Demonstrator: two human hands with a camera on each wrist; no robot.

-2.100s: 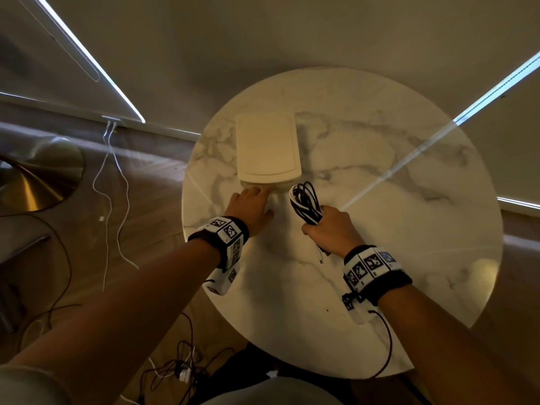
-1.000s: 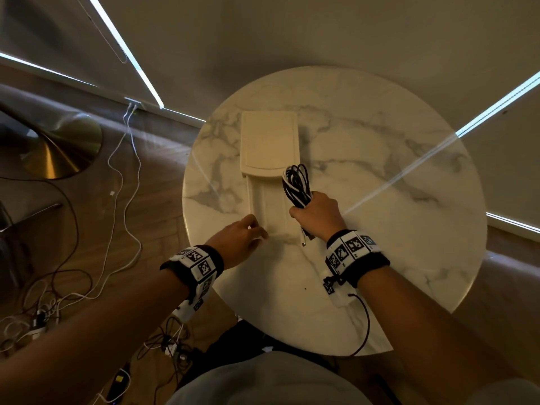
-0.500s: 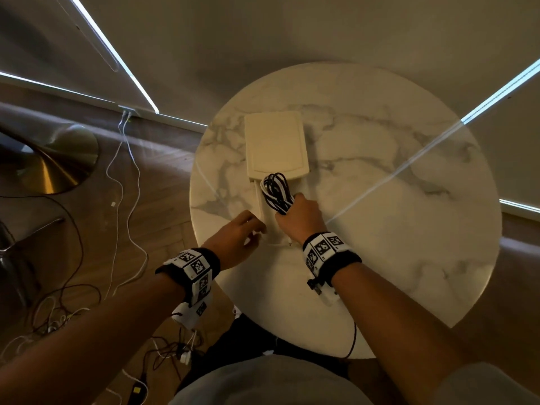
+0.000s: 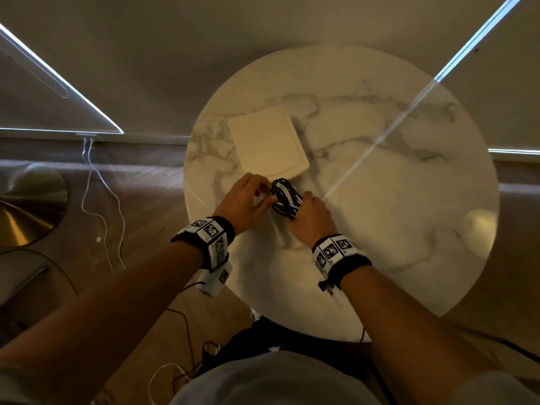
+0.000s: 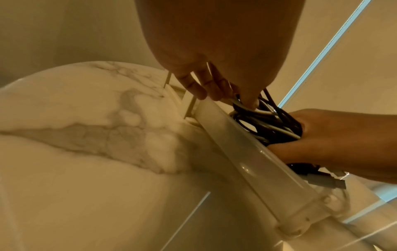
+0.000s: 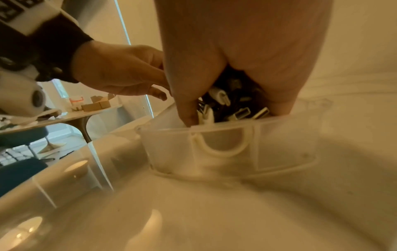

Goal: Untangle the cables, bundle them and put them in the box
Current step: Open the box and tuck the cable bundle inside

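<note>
A bundle of black and white cables (image 4: pixel 285 200) is gripped in my right hand (image 4: pixel 312 217), which holds it down inside the pulled-out translucent drawer (image 6: pixel 225 147) of the cream box (image 4: pixel 267 144). The bundle's plugs (image 6: pixel 232 105) point at the drawer's front wall. My left hand (image 4: pixel 245 200) reaches in from the left, its extended fingertips (image 5: pixel 201 84) touching the far loops of the bundle (image 5: pixel 268 122) over the drawer's side wall (image 5: pixel 247 152). Most of the drawer's inside is hidden by both hands.
The box sits on a round marble table (image 4: pixel 380 200), left of centre. Loose white cables (image 4: pixel 99 200) and dark ones (image 4: pixel 187 331) trail on the wooden floor to the left and below. A brass lamp base (image 4: pixel 26 209) stands at far left.
The drawer came out of the box under my left hand. My right hand carried the bundle left and down into it, and my left hand moved up to touch the bundle.
</note>
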